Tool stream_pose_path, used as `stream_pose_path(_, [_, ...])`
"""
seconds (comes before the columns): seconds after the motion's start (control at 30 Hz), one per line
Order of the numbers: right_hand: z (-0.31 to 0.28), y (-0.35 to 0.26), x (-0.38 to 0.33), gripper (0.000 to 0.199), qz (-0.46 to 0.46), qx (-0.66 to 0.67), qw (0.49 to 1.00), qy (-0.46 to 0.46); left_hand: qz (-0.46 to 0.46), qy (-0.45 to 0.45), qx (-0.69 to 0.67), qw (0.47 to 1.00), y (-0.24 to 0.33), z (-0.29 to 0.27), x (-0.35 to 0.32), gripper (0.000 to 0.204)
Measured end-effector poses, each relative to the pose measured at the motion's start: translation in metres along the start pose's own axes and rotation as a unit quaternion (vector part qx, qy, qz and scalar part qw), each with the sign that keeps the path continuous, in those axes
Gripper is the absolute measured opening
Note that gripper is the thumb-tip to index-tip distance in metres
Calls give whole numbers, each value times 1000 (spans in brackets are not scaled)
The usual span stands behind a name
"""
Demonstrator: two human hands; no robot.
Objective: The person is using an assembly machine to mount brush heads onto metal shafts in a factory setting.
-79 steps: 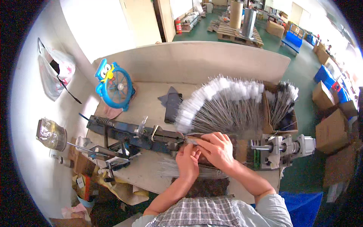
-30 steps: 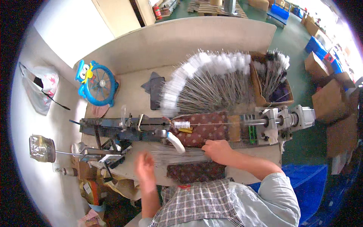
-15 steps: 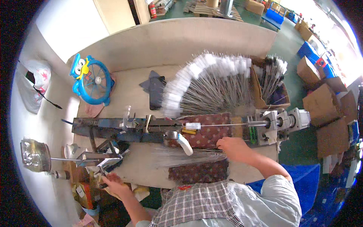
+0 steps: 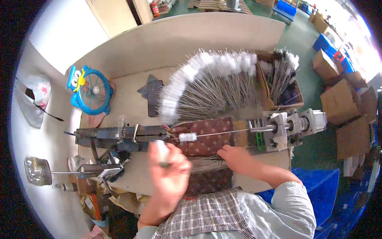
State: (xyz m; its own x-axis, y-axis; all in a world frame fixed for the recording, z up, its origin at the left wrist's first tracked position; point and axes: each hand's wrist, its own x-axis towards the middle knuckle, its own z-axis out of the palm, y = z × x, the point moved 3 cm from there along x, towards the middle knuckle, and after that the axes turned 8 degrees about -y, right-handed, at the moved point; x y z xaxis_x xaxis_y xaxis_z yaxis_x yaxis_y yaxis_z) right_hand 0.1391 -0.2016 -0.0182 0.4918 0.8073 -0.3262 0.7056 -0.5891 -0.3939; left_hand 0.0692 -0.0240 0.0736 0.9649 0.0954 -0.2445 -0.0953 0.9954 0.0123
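A: What am I picking up at the left end of the counter (image 4: pixel 127 89)?

B: I am viewing a clear jar (image 4: pixel 38 171) at the left end of a thin metal rod. Farther back, a blue bird-headed wheel (image 4: pixel 92 91) is standing. A dark bar fixture (image 4: pixel 107 137) is extending toward the centre; a dark flat slab (image 4: pixel 155 97) is lying behind it.

A: What is the left hand (image 4: pixel 169 171) doing?

B: It is showing motion blur in front of the fixture's right end, fingers curling. A pale piece is showing at the fingers. I cannot tell whether the grip is clamping on it.

A: And the workpiece?

B: The white brush (image 4: pixel 188 137) is lying just right of the fixture, above a dotted cloth (image 4: pixel 211 139). Its wire is running right to the spindle (image 4: pixel 270 128), with a motor (image 4: pixel 317 120) sitting beyond. Many white-tipped brushes (image 4: pixel 211 85) are fanning out behind, beside an open carton (image 4: pixel 266 89).

A: Right hand (image 4: pixel 238 159)?

B: Its fingertips are bunching together at the cloth's near edge, beside loose wires (image 4: pixel 207 165). I cannot tell whether that grip is holding a wire.
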Motion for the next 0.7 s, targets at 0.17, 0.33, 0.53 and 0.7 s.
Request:
stream_pose_path(0.17, [-34,-13,-10,21,3,-108,994,25,34,75,208,975,37,-16,-31,42])
stream_pose_path(0.33, [-110,7,-47,17,-8,-76,971,229,-164,-12,370,915,30,-39,-58,40])
stream_pose_path(0.53, [-145,14,-41,18,4,-38,960,279,-121,-207,697,676,-33,-15,20,24])
stream_pose_path(0.7, [-126,22,-21,14,17,85,945,315,152,-253,893,340,-89,-41,88,15])
